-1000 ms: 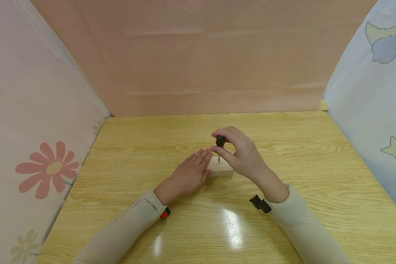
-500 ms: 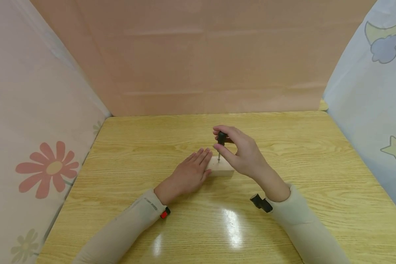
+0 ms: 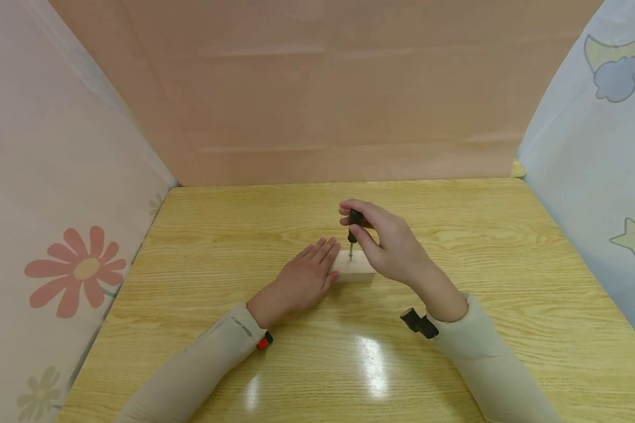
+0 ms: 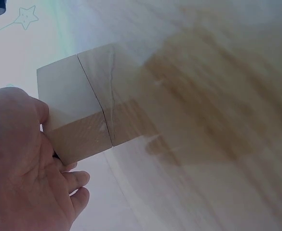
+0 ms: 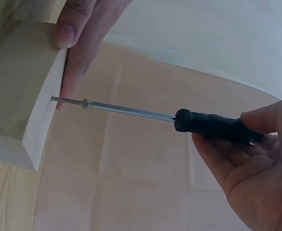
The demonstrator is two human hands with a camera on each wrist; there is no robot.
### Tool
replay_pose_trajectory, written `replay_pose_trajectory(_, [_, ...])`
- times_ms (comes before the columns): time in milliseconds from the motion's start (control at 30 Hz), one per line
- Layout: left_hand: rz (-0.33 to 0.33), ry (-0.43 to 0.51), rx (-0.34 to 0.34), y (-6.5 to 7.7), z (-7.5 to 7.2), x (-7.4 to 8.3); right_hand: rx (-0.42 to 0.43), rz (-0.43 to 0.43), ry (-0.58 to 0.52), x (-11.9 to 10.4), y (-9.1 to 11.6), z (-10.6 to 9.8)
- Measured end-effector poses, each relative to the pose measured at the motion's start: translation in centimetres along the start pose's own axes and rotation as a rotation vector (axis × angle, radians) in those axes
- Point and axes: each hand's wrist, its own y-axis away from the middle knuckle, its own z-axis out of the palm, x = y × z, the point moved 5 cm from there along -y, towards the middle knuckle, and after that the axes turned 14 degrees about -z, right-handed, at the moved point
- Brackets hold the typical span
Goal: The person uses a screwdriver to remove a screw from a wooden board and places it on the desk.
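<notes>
- Wood-grained table (image 3: 201, 235) spreads before you, a peach sheet (image 3: 328, 100) beyond its far edge.
- Your right hand (image 3: 393, 244) grips the screwdriver (image 5: 186, 121), long axis nearly upright, tip down on the screw (image 5: 69, 101) atop the block (image 3: 355, 271).
- Your left hand (image 3: 302, 279) rests, fingers extended, against the block's left end.

Black-handled screwdriver (image 5: 184, 121), nearly upright, tip on threaded screw (image 5: 70, 100); pale wooden block (image 5: 21, 79) beneath

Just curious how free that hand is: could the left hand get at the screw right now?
Probably yes: the left hand is on the wooden block, close to the screw, whose threaded side shows bare. The screwdriver meets only the screw's head, though reaching over would likely loosen that hand's hold.
</notes>
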Motion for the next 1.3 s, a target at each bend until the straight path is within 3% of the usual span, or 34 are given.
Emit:
replay_pose_trajectory(133, [0.0, 0.011, -0.004, -0.01, 0.02, 0.02, 0.003, -0.01, 0.035, 0.21, 0.2, 0.39])
replay_pose_trajectory(300, [0.002, 0.007, -0.003, 0.04, 0.11, 0.08, 0.083, -0.058, 0.103, 0.19, 0.26, 0.13])
replay_pose_trajectory(433, [0.0, 0.002, 0.002, 0.06, 0.08, 0.04, 0.082, -0.08, 0.063, 0.11, 0.15, -0.01])
replay_pose_trajectory(600, [0.004, -0.004, 0.011, 0.04, 0.12, -0.05, 0.043, -0.045, 0.002, 0.32, 0.29, 0.35])
replay_pose_trajectory(833, [0.015, -0.002, 0.024, -0.04, 0.31, -0.08, 0.11, -0.092, 0.1, 0.37, 0.32, 0.32])
replay_pose_trajectory(900, [0.011, 0.001, 0.021, -0.02, 0.26, -0.08, 0.125, -0.108, 0.079, 0.28, 0.17, 0.21])
replay_pose_trajectory(1100, [0.003, 0.006, 0.024, -0.04, 0.1, -0.1, 0.077, -0.049, -0.039, 0.21, 0.15, 0.48])
replay_pose_trajectory(1300, [0.009, 0.004, 0.022, -0.07, 0.14, -0.07, 0.118, -0.03, 0.04, 0.55, 0.44, 0.71])
